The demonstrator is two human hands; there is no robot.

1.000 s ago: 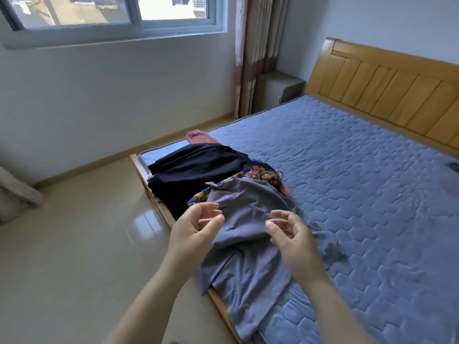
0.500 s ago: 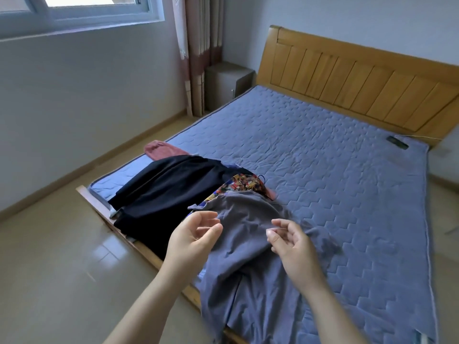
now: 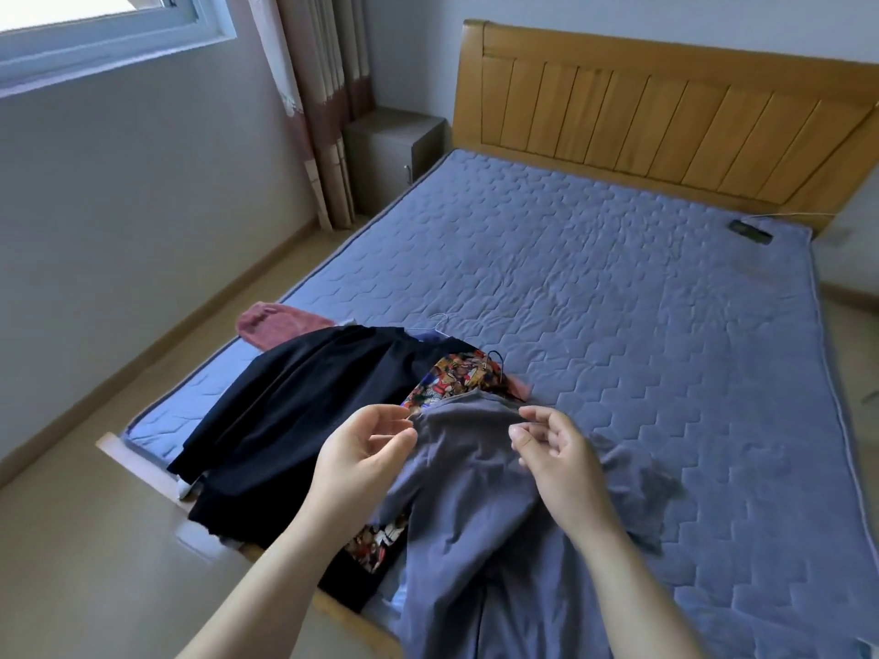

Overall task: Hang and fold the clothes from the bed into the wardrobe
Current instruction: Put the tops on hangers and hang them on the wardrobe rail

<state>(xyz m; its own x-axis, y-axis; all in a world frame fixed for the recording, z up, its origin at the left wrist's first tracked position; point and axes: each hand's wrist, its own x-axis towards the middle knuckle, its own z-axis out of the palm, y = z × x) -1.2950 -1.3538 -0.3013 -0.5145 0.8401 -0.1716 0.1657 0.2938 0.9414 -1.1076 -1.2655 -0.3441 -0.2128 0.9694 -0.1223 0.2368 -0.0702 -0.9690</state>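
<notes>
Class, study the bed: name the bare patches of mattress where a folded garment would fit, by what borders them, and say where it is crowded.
Largest free patch: the mattress between the headboard and the black garment, bar a small dark object by its far right corner. Crowded: the near left corner, where the black garment, patterned garment and grey garment overlap.

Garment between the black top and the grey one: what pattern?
The garment has a busy multicoloured print, clearest in the head view.

Soft daylight enters from the overexposed window (image 3: pixel 95 30); the wall (image 3: pixel 142 183) below it lies in shade. Far from the window, the headboard (image 3: pixel 666 121) bows with wide-angle distortion. Focus is mildly soft throughout.
</notes>
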